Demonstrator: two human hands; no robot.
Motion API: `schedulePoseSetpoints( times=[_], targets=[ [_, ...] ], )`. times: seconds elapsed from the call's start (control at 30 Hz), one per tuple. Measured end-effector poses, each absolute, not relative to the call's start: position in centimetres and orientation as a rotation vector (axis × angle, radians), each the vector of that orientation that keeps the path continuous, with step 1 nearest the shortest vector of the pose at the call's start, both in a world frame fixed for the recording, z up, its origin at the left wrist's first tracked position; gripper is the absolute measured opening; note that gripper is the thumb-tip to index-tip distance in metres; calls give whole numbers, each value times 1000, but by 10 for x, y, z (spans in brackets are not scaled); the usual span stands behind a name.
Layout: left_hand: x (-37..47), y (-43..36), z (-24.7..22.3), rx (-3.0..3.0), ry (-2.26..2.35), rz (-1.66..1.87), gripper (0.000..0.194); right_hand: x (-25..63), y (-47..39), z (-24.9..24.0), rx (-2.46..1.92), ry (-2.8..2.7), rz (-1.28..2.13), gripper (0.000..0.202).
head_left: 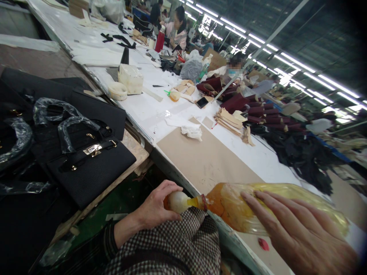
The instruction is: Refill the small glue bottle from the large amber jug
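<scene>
the left hand sits at the near edge of the worktop, fingers curled around the pale cap end of a clear plastic bottle with amber-yellow liquid; thumb on top, grip closed on the cap. the bottle lies on its side along the near edge of the worktop, neck pointing left past the edge, body over a tan cardboard sheet. the right hand lies flat on the bottle body, fingers stretched out and slightly spread, pressing on it rather than wrapped around it. a checked brown-and-white sleeve is below the left hand. a small red scrap lies on the worktop just beside the right hand.

further along the worktop: a crumpled white rag at the far end of the cardboard sheet, a stack of tan leather cutouts, dark red leather pieces, a white roll of tape next to a white wrapped block. left of the worktop, on a lower surface, a black leather handbag with gold clasp, handles wrapped in clear plastic. other people sit at the far end, well apart from the hands.
</scene>
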State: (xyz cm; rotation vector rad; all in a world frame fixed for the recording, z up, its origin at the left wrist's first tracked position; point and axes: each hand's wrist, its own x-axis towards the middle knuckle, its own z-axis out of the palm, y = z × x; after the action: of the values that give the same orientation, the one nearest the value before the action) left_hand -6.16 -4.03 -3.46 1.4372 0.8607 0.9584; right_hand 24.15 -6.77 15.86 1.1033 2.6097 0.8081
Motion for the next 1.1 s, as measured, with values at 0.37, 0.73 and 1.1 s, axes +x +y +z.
schedulePoseSetpoints(
  times=[0.37,0.73,1.1],
  targets=[
    [-61,-41,-34,1443,875,946,78,241,-68,160,1099,2613,815,77],
    [-60,-41,-35,1448,867,954,79,235,-67,163,1107,2622,827,78],
    [-62,-40,-35,1452,856,953,78,241,-67,159,1093,2622,835,75]
  ],
)
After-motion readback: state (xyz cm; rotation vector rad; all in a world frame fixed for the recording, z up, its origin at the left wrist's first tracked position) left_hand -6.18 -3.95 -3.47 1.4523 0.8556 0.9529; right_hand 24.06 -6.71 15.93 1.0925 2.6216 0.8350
